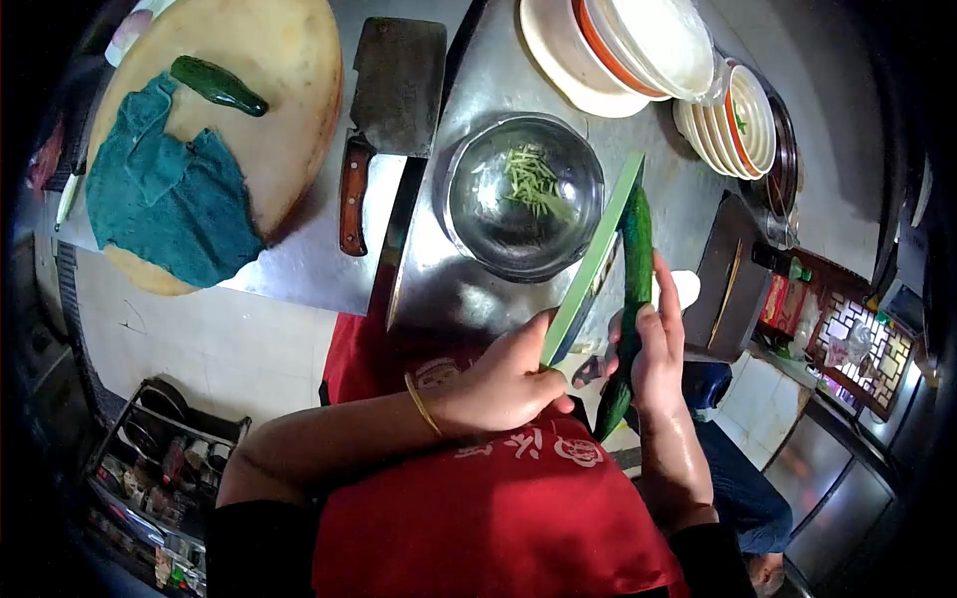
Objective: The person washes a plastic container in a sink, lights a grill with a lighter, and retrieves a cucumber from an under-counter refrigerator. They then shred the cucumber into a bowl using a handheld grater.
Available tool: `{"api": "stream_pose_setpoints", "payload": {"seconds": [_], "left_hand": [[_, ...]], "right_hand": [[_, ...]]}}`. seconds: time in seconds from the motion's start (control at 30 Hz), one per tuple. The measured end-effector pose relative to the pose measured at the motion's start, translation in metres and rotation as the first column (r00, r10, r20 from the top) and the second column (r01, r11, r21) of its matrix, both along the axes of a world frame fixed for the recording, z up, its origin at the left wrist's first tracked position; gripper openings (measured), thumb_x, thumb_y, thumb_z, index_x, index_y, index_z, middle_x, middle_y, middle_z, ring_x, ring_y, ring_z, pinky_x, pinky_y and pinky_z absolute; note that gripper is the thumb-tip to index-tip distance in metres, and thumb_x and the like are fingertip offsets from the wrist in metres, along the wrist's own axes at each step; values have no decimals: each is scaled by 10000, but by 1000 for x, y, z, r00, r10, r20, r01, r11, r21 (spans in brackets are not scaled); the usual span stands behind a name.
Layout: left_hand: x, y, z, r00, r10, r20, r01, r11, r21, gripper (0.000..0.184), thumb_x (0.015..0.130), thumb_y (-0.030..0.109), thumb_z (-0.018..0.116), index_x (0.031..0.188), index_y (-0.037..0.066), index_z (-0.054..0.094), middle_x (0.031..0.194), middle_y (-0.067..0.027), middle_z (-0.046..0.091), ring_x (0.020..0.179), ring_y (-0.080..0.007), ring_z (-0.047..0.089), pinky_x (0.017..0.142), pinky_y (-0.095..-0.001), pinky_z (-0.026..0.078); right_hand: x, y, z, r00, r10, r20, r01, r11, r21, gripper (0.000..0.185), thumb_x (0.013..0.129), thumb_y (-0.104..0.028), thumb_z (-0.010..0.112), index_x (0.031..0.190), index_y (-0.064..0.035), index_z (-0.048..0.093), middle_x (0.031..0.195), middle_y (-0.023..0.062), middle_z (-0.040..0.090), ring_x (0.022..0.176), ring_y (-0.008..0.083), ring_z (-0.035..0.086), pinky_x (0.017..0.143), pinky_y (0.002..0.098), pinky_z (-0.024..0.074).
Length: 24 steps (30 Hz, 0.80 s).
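Note:
My left hand (518, 374) is closed around the lower end of a flat green grater (595, 264), which is tilted with its top end by the right rim of a steel bowl (469, 234). Shredded green strips (533, 181) lie in the bowl. A long dark green cucumber (638, 261) is in my right hand (660, 349), its upper end close against the grater's right side. The fingers of my right hand wrap round the cucumber's lower half.
At the left, a round wooden board (289, 95) bears a green cucumber piece (219, 86) and a teal cloth (169, 189). Beside it lies a cleaver (399, 90). Stacked bowls (733, 120) and plates (568, 60) stand at the upper right. A person's leg (743, 488) shows at the lower right.

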State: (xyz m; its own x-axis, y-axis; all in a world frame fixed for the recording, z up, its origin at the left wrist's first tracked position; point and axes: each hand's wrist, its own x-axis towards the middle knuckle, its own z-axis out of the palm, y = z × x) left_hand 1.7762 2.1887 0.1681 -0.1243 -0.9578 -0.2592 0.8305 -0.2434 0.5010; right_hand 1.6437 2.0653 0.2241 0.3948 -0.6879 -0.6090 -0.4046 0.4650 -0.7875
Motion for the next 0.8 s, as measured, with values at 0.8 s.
{"api": "stream_pose_setpoints", "payload": {"seconds": [0.8], "left_hand": [[36,0,-26,974,-110,200,87,989,122,624,832,-35,431,1406,34,196,1055,-145,543,603,-144,625,447,-245,483]], "right_hand": [[4,30,-14,977,186,-105,-203,961,-187,440,923,-33,473,1360,-31,419,1018,61,582,768,84,520,691,215,463]]}}
